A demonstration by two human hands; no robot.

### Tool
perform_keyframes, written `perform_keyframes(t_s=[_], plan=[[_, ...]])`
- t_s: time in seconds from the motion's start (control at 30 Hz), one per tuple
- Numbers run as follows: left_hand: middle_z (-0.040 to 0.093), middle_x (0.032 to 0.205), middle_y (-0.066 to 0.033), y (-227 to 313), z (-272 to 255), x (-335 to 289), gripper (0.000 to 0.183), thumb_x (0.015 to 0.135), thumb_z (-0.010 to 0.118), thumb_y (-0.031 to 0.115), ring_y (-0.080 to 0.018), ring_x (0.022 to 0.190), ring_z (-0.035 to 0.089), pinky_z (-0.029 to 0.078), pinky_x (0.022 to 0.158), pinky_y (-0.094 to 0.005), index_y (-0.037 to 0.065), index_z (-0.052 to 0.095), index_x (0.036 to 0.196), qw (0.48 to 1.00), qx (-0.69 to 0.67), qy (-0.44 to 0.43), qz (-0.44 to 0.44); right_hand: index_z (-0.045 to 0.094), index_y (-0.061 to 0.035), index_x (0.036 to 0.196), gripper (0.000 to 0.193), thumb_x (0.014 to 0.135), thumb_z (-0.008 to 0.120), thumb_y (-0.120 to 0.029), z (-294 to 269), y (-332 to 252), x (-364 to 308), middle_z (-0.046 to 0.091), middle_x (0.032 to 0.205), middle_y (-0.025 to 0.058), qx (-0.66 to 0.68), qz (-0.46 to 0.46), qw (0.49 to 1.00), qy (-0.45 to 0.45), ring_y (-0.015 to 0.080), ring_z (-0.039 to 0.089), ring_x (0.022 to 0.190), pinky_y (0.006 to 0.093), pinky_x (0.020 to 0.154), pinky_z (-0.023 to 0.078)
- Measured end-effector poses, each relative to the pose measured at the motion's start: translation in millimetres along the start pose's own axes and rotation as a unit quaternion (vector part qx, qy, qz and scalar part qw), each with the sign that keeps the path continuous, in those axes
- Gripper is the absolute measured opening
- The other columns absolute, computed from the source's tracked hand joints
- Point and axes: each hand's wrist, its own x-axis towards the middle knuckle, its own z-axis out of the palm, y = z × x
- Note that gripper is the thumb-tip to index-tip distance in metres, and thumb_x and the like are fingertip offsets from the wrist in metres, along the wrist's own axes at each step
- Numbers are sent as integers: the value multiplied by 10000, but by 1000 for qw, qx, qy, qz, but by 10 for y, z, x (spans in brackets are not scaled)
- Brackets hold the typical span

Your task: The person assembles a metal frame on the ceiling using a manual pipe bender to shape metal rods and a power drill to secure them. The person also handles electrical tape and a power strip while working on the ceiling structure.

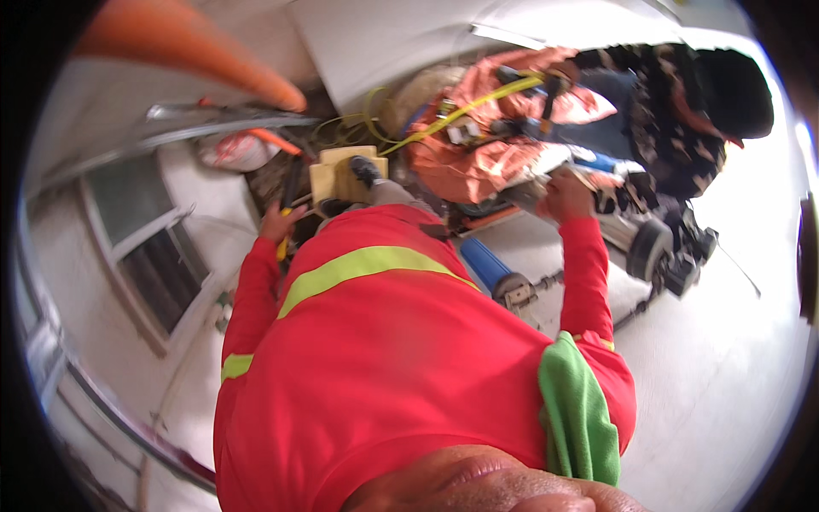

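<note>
My left hand (276,224), in a red sleeve, is low at my left side. Its fingers are closed round a black-and-yellow tool (293,181); the tool's kind is unclear. My right hand (567,196) is raised in front on the right, its fingers curled. It is blurred, and anything inside it is hidden. Beyond it lies a crumpled orange sheet (469,166) with several tools and fittings on it. My dark shoes (365,171) are at a pale yellow step stool (324,181).
A co-worker in a dark patterned top (661,111) bends over the sheet beside a yellow strap or hose (465,109). A blue cylinder (486,264) and a wheeled machine (650,249) stand at right. An orange pole (196,51) crosses the upper left, above a window (145,239).
</note>
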Motion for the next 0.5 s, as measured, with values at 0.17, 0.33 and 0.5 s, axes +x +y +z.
perform_keyframes(t_s=[0.17, 0.33, 0.5], plan=[[641, 936, -62, 606, 22, -177, 673, 808, 833, 296, -131, 819, 633, 524, 758, -313, 15, 553, 1351, 968, 88, 109, 211, 755, -107, 935, 86, 898, 681, -130, -254, -381, 79, 712, 924, 77, 121, -86, 980, 132, 288, 700, 830, 388, 718, 542], [608, 922, -8, 1301, -31, -612, 513, 890, 732, 94, -95, 773, 602, 525, 712, -294, 45, 530, 1359, 971, -128, -29, 201, 693, -53, 1216, 266, 960, 660, -115, -140, -1627, 594, 716, 922, 37, 604, -140, 784, 15, 120, 646, 824, 268, 752, 505], [611, 1141, -58, 1665, -106, -1235, 489, 974, 620, 147, -250, 1027, 704, 566, 804, -330, 85, 485, 1440, 925, -318, -137, 155, 641, 19, 1240, 241, 1013, 589, -44, -57, -2847, 1102, 674, 992, 57, 861, -154, 449, -182, 116, 636, 854, 256, 774, 548]])
